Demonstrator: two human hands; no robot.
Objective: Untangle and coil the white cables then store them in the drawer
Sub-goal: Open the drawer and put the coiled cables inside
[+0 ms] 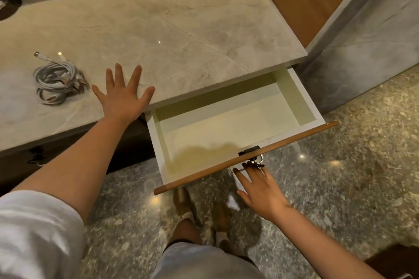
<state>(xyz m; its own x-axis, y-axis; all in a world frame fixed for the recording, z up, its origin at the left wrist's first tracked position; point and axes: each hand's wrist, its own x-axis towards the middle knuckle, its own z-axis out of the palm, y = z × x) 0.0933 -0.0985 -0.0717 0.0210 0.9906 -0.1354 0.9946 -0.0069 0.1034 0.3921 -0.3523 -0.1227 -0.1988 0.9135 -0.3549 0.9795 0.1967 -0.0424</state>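
Observation:
A bundle of coiled white cables (56, 80) lies on the marble countertop (181, 29), at its left part, with two plugs sticking out toward the back. My left hand (123, 93) rests flat on the counter edge, fingers spread, just right of the cables and apart from them. The drawer (303, 95) under the counter is pulled out, its pale inside bare. My right hand (258, 186) is below the drawer's wooden front (249, 156), fingertips on the metal pull handle with keys hanging by it.
A dark object (9, 4) sits at the counter's far left back. A marble pillar (362, 41) and a wooden panel stand to the right. My feet in brown shoes (186, 206) are on the speckled stone floor below the drawer.

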